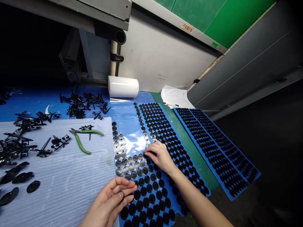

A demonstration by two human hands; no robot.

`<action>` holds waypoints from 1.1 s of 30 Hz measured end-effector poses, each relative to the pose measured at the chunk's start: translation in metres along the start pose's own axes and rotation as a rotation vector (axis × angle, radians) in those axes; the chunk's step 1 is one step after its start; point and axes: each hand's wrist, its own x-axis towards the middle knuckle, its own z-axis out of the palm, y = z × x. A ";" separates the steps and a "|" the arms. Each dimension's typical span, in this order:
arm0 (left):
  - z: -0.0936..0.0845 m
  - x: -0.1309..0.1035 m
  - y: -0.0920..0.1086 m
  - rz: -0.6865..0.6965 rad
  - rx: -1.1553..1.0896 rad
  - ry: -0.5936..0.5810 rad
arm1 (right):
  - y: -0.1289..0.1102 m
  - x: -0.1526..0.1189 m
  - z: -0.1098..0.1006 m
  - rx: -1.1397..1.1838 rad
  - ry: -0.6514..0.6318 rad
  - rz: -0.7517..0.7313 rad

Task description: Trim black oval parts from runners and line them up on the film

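Note:
My left hand is half curled, palm up, at the near edge of a film-covered blue sheet. A small black disc, mostly hidden, shows between its thumb and fingers. Further off, my right hand reaches down to the sheet, its thumb and fingertips pinched at a black disc at the end of a row. Rows of round black discs cover the near part of this blue sheet. Others line its left edge, and glare whitens several of them.
Green-handled cutters and black sprue pieces lie on a pale ribbed sheet at left. A roll of clear film stands behind. Another disc-covered blue sheet, papers and a pen are at right.

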 end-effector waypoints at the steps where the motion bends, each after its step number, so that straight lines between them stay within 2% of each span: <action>1: 0.000 0.000 0.001 -0.010 -0.023 -0.010 | 0.000 0.000 0.000 -0.005 -0.001 -0.004; 7: 0.003 -0.002 0.011 -0.088 -0.247 -0.085 | -0.006 -0.001 -0.003 -0.015 0.016 -0.033; 11: 0.002 -0.001 0.014 -0.053 -0.354 -0.129 | -0.032 -0.003 -0.013 0.035 0.051 -0.072; 13: 0.002 -0.001 0.015 -0.037 -0.409 -0.166 | -0.052 -0.005 -0.019 0.151 -0.026 -0.200; 15: 0.003 -0.001 0.016 -0.026 -0.463 -0.185 | -0.071 -0.007 -0.021 0.276 -0.172 -0.341; 17: 0.004 -0.002 0.017 -0.011 -0.508 -0.187 | -0.086 -0.008 -0.018 0.344 -0.227 -0.333; 21: 0.005 -0.003 0.017 -0.034 -0.543 -0.182 | -0.098 -0.014 -0.007 0.338 -0.226 -0.236; 24: 0.004 -0.002 0.016 -0.031 -0.531 -0.161 | -0.098 -0.015 -0.003 0.352 -0.223 -0.198; 27: 0.002 -0.003 0.013 0.020 -0.454 -0.103 | -0.088 -0.003 -0.001 0.324 -0.152 -0.159; 30: -0.001 -0.005 0.014 0.113 -0.300 0.012 | -0.067 0.022 0.003 0.167 -0.050 -0.081; 33: -0.009 -0.011 0.018 0.229 -0.113 0.159 | -0.049 0.044 0.010 0.107 -0.057 -0.068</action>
